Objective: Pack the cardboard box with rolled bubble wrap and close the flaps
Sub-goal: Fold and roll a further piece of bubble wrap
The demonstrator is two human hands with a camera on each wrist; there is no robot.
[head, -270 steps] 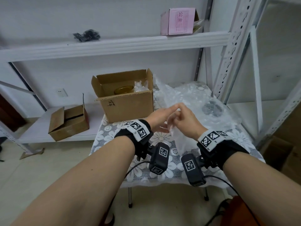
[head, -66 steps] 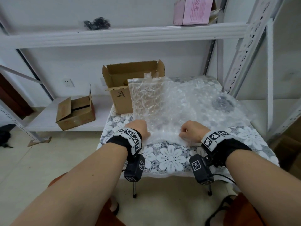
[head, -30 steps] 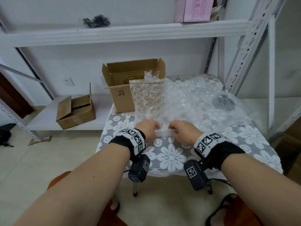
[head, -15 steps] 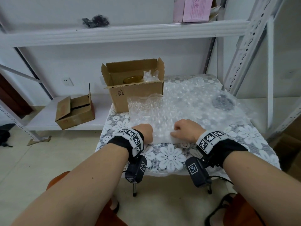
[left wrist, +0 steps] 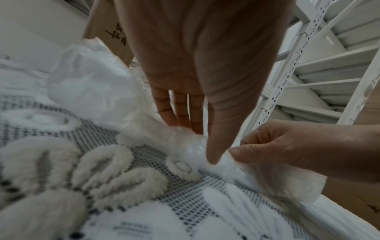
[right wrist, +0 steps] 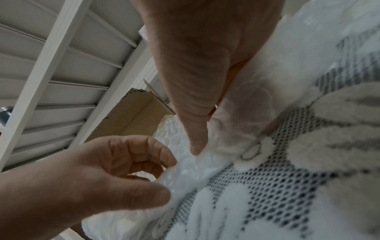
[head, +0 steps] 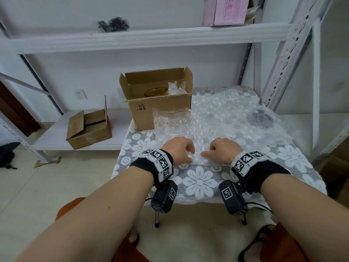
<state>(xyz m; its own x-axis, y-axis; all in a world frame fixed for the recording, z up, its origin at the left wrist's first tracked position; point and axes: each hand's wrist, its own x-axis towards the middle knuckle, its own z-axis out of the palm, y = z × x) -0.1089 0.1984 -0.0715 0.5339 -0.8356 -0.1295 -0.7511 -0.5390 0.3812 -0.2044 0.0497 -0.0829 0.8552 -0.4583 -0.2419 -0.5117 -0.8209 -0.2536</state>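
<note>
The open cardboard box (head: 156, 110) stands at the table's far left with its flaps up; inside are a gold tin (head: 156, 91) and a crumpled bit of wrap (head: 176, 87). A clear bubble wrap sheet (head: 217, 118) lies flat across the table, its far left corner curling up against the box. My left hand (head: 188, 155) and right hand (head: 207, 151) sit side by side on the sheet's near edge. In the left wrist view my left hand (left wrist: 197, 146) pinches the rolled edge of the bubble wrap (left wrist: 185, 146). In the right wrist view my right hand (right wrist: 207, 142) pinches the bubble wrap (right wrist: 236, 129) too.
The table (head: 200, 180) carries a white lace flower cloth. A dark round object (head: 261, 120) lies under the wrap at the right. A smaller cardboard box (head: 88, 127) sits on the low shelf to the left. White shelf uprights (head: 283, 63) stand close on the right, with a pink box (head: 226, 10) above.
The sheet's far end, standing in front of the box a second ago, has dropped flat. My hands have moved back together on the near edge.
</note>
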